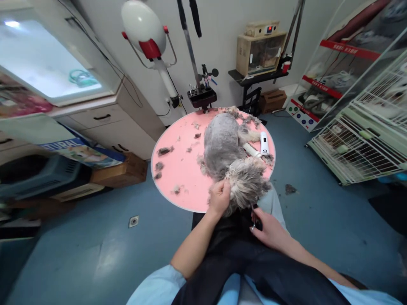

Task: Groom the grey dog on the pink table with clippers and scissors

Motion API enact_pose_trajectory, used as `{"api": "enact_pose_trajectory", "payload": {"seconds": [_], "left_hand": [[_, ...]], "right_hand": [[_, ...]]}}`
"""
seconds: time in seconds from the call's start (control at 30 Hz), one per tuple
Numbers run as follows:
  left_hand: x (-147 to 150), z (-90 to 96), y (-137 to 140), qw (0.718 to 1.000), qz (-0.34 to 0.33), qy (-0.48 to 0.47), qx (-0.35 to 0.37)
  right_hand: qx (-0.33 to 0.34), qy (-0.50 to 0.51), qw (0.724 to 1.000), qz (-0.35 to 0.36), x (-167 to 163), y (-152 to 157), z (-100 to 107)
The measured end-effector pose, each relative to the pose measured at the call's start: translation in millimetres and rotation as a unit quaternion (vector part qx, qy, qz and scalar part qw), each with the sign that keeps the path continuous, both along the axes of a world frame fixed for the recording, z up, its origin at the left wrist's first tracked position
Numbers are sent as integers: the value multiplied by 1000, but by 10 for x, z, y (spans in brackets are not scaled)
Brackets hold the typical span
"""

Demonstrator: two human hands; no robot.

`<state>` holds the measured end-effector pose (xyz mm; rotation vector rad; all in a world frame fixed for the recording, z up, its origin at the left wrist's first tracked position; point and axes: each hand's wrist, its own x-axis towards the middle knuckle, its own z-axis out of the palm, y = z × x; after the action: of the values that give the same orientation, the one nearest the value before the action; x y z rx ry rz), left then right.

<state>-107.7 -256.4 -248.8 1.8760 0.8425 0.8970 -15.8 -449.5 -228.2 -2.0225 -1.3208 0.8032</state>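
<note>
Dog on round bench, scissors at its head

The dog [221, 142] is on the pink bench [187, 186], right of its middle, with its head at the near edge, towards the person. The coat on the back is short and grey; the head hair is long and shaggy. The face cannot be made out.

Left hand [220, 195]: clenched on hair at the left side of the head. Right hand [269, 228]: grasping scissors [253, 218] just below the head, blades pointing up towards the hair. Whether the blades touch it cannot be told.

A white clipper [264, 144] lies near the bench's right edge, beside a pale leg. Loose tufts [164, 151] are scattered over the bench, most thickly along the far edge. One further clump [290, 189] is on the blue floor [104, 237], to the right.

Beyond the bench: a tool tray [202, 98] on a post, a white and red dryer [144, 27] to its left, and a wooden box [242, 55] on a black shelf [256, 79]. A wire cage [375, 144] stands at right.
</note>
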Motion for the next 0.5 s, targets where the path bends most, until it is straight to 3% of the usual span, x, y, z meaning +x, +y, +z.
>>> {"api": "enact_pose_trajectory", "payload": {"seconds": [0.07, 0.13, 0.27, 0.33, 0.43, 0.5], "left_hand": [[24, -8, -8, 1000, -9, -4, 14], [51, -17, -28, 1000, -7, -6, 25], [86, -54, -90, 999, 36, -26, 18], [50, -97, -53, 994, 92, -54, 14], [-187, -168, 210, 971, 222, -85, 6], [-485, -150, 470, 960, 276, -34, -15]], "right_hand": [[76, 89, 993, -19, 166, -40, 152], [156, 94, 983, -30, 363, 129, 374], [191, -78, 975, 79, 757, 945, 649], [141, -103, 972, 159, 891, 1362, 610], [52, -106, 980, 161, 956, 1737, 449], [38, -102, 984, 142, 931, 1811, 369]]}}
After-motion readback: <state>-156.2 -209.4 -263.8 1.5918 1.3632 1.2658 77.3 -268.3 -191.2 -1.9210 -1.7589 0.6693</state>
